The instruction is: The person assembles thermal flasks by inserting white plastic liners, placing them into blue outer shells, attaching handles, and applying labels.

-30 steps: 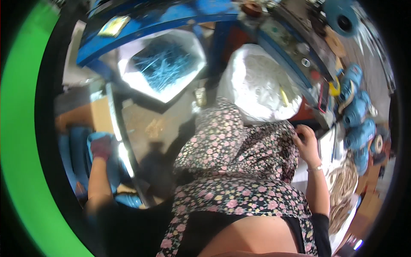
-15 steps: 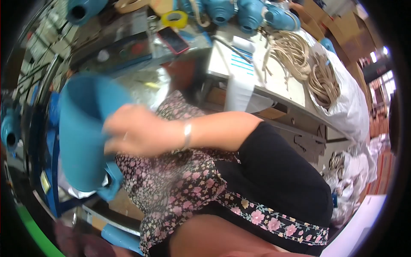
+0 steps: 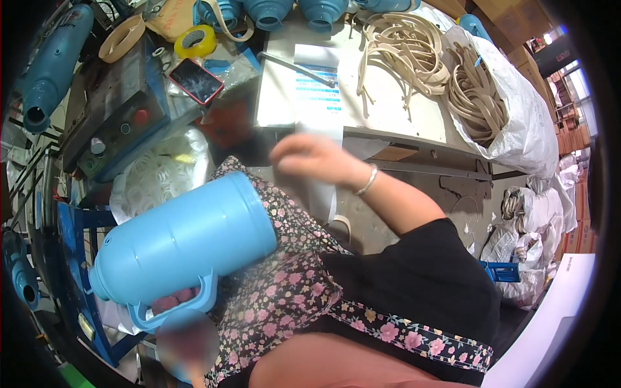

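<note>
A light blue plastic thermos casing (image 3: 187,226) lies tilted across my lap, its wide end up to the right and its narrow neck toward the lower left. My left hand (image 3: 187,339), in a dark reddish glove and blurred, is at its side handle, with gloved fingers showing through the loop. Above the wide end, apart from the casing, is my bare right hand (image 3: 314,158). Its fingers are loosely bent, somewhat smeared, with nothing visible in them. A bag of white plastic rings (image 3: 158,171) sits just beyond the casing.
Beige strap coils (image 3: 407,55) lie on the white table (image 3: 272,97), with more straps in a white sack (image 3: 524,116). A phone (image 3: 196,81), yellow tape roll (image 3: 195,42) and control box with red button (image 3: 140,117) are at left. Several blue casings (image 3: 268,13) line the back.
The casing has turned from upright to lying across my lap. My right hand has come off its rim and moved right and up. The view has shifted.
</note>
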The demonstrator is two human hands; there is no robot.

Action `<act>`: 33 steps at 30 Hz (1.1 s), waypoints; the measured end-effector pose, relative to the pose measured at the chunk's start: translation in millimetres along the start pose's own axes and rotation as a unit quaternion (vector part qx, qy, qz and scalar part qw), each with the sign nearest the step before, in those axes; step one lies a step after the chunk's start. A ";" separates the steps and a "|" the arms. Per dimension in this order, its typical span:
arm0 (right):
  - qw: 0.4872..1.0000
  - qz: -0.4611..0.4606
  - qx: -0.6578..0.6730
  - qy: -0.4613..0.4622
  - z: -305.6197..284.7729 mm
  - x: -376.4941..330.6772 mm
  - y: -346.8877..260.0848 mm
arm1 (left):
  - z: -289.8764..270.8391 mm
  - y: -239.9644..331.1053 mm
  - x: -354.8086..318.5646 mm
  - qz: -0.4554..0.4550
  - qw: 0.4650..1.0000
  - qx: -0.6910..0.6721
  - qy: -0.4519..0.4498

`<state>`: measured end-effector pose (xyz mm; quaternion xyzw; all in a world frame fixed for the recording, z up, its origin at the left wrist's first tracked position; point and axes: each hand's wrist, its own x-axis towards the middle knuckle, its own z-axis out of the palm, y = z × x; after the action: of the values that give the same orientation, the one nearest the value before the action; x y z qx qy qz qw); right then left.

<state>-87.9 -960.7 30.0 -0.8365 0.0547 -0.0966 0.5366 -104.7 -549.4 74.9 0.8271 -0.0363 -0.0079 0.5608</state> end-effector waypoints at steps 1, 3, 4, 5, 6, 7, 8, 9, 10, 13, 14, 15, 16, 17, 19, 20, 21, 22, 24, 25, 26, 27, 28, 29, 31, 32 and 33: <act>0.991 0.035 -0.083 0.097 -17.2 -1.5 18.2 | 0.8 -0.4 -1.4 -0.023 0.999 -0.028 -0.010; 0.949 -0.019 -0.223 0.223 -57.3 -1.5 85.4 | 6.6 2.4 -1.4 -0.062 0.993 -0.091 -0.037; 0.936 -0.011 -0.259 0.239 -72.5 -1.7 107.0 | 6.9 2.9 1.0 -0.081 0.988 -0.126 -0.047; 0.931 0.029 -0.295 0.214 -82.2 -1.8 122.9 | 8.0 2.6 2.5 -0.104 0.979 -0.165 -0.056; 0.931 0.029 -0.295 0.215 -82.5 0.4 129.0 | 9.4 1.8 5.9 -0.123 0.969 -0.204 -0.064; 0.917 0.007 -0.330 0.224 -82.4 1.9 133.9 | 9.6 2.7 9.7 -0.140 0.957 -0.245 -0.069; 0.910 -0.005 -0.346 0.228 -83.4 2.3 138.4 | 9.7 3.2 14.5 -0.152 0.943 -0.288 -0.074; 0.902 -0.017 -0.363 0.233 -86.2 3.1 141.5 | 10.9 5.0 20.4 -0.160 0.925 -0.333 -0.082; 0.912 0.023 -0.338 0.230 -84.3 6.2 139.0 | 13.3 6.1 28.0 -0.154 0.912 -0.372 -0.082; 0.923 0.049 -0.316 0.213 -74.9 12.7 114.6 | 19.8 28.2 43.3 -0.085 0.872 -0.479 -0.058; 0.909 0.029 -0.350 0.226 -76.6 2.3 117.5 | 20.4 17.8 55.5 -0.062 0.851 -0.516 -0.071; 0.880 -0.041 -0.402 0.249 -72.2 -0.9 114.0 | 16.1 16.9 59.5 -0.036 0.833 -0.547 -0.073; 0.860 -0.106 -0.415 0.277 -63.5 0.7 102.6 | 12.5 15.8 63.1 -0.009 0.813 -0.577 -0.075; 0.865 -0.148 -0.378 0.294 -53.5 2.0 85.9 | 16.4 22.3 65.2 0.016 0.815 -0.572 -0.088; 0.931 -0.162 -0.162 0.283 -21.1 10.5 30.7 | 27.6 37.2 66.6 0.042 0.812 -0.572 -0.105; 0.966 -0.147 0.036 0.209 5.1 12.8 -4.9 | 31.8 38.1 67.6 0.044 0.809 -0.577 -0.102; 0.954 -0.111 0.237 0.149 31.9 16.1 -42.3 | 29.4 40.2 63.5 0.050 0.813 -0.572 -0.092; 0.930 -0.107 0.342 0.084 53.7 19.9 -67.1 | 30.1 39.0 63.9 0.056 0.814 -0.571 -0.091; 0.870 -0.087 0.484 -0.040 89.1 29.3 -106.3 | 26.3 42.5 58.8 0.076 0.823 -0.557 -0.079; 0.856 -0.078 0.509 -0.047 105.7 35.6 -113.1 | 24.6 42.8 55.9 0.084 0.829 -0.548 -0.074; 0.842 -0.069 0.532 -0.053 120.3 41.3 -117.3 | 23.8 44.5 53.1 0.094 0.837 -0.535 -0.070; 0.842 -0.065 0.533 -0.052 129.5 44.9 -120.0 | 23.7 44.2 52.3 0.102 0.844 -0.522 -0.066; 0.841 -0.067 0.533 -0.056 135.7 48.2 -122.5 | 23.3 45.0 50.0 0.112 0.852 -0.507 -0.062; 0.843 -0.063 0.532 -0.051 140.9 51.6 -124.7 | 21.5 45.7 50.3 0.119 0.859 -0.495 -0.062; 0.850 -0.048 0.523 -0.046 148.3 54.4 -128.3 | 15.3 43.4 50.1 0.132 0.871 -0.470 -0.053; 0.850 -0.047 0.523 -0.049 151.3 55.7 -131.9 | 13.1 41.5 50.6 0.137 0.877 -0.458 -0.047; 0.853 -0.029 0.519 -0.043 154.5 57.0 -135.3 | 9.1 40.8 49.8 0.144 0.888 -0.436 -0.041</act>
<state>0.1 -778.1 96.1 -0.4409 -0.0508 -0.0906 0.8915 -57.6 -576.3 110.7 0.4843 -0.1710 0.0245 0.8577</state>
